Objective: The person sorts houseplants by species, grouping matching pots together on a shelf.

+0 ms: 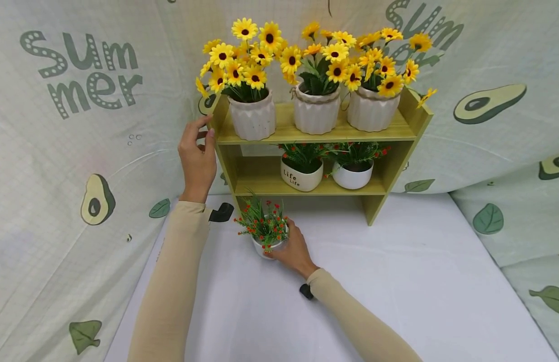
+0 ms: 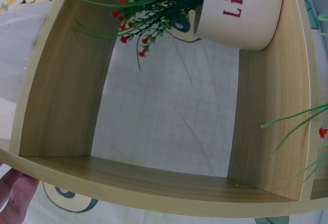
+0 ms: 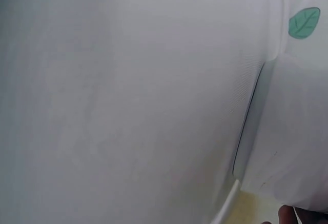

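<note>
A small white pot (image 1: 267, 250) of green grass and tiny red flowers (image 1: 269, 229) is in my right hand (image 1: 296, 251), which grips its right side, low in front of the shelf's left end. My left hand (image 1: 198, 158) touches the outer left side of the wooden shelf (image 1: 315, 134) near its top. In the left wrist view its fingers (image 2: 20, 198) show outside the side panel. On the middle board stand a cream pot lettered "Life" (image 1: 301, 177) and a plain white pot (image 1: 353, 177), both with red-flowered greenery. The right wrist view catches only fingertips (image 3: 288, 216) at its bottom edge.
Along the top board stand three ribbed white pots (image 1: 252, 120) of yellow daisy-like flowers (image 1: 336, 53). The shelf stands on a white-covered table (image 1: 374, 291). Behind and beside it hangs a cloth (image 1: 139, 125) printed with avocados and leaves.
</note>
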Demonstrator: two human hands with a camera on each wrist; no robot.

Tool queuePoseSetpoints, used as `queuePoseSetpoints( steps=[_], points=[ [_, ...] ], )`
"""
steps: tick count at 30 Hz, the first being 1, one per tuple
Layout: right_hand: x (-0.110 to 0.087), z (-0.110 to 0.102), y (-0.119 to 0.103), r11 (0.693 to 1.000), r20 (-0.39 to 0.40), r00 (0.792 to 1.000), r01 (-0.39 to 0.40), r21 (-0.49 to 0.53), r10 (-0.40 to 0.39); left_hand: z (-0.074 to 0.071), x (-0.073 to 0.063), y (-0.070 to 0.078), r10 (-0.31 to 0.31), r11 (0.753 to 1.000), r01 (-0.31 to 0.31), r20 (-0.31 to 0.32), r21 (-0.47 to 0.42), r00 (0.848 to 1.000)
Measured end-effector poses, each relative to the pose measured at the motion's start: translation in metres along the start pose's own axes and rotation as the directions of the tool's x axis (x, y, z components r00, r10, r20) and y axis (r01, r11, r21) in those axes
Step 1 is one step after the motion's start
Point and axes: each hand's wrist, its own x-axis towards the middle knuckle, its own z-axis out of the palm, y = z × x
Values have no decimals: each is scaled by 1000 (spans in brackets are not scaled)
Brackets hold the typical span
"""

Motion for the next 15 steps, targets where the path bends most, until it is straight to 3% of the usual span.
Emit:
queuePoseSetpoints(
  steps=[10,15],
  points=[
    [-12,-4,-3,1000,-70,998,-4,-9,4,1,-1,1,-22,1000,22,-10,-14,1000],
    [-23,-13,-10,999,-107,994,27,-35,-30,0,0,1,-11,1000,11,-6,-13,1000]
  ],
)
